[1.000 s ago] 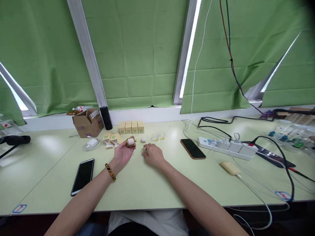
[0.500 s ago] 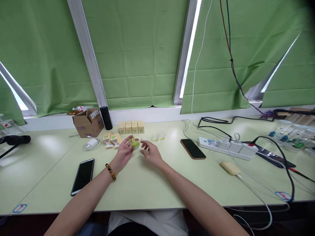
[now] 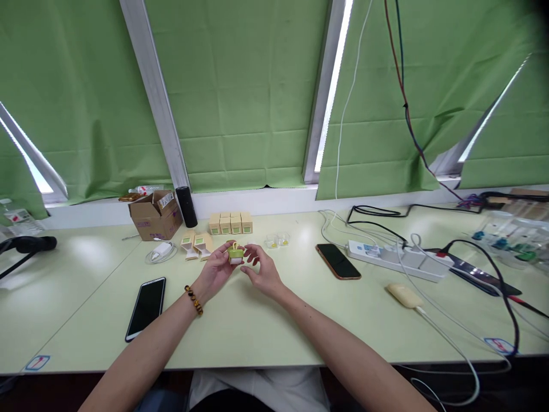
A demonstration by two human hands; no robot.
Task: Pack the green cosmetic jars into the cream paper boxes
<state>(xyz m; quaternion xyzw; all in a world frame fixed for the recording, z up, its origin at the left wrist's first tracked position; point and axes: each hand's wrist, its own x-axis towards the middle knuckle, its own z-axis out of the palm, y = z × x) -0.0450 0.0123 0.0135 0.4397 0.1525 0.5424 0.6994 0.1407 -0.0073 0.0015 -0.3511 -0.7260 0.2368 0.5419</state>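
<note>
The left hand [image 3: 217, 266] is clasped on a small green piece [image 3: 235, 253], holding it up over the desk [image 3: 257, 332]; it has a loop on top and a white lower part. The right hand [image 3: 262, 272] is just beside it, thumb and fingers parted; whether its fingertips touch the piece, I cannot tell. A beaded bracelet [image 3: 194, 300] circles the left wrist.

Beyond the hands stand 4 small boxes [image 3: 225, 225] in a row, with 2 opened cartons [image 3: 202, 245] nearer and to the left. 2 clear cups [image 3: 283, 240] sit to the right, past the right hand. A black phone [image 3: 146, 309] lies near the left forearm, and an orange-edged phone [image 3: 338, 261] lies beside the power strip [image 3: 398, 260].
</note>
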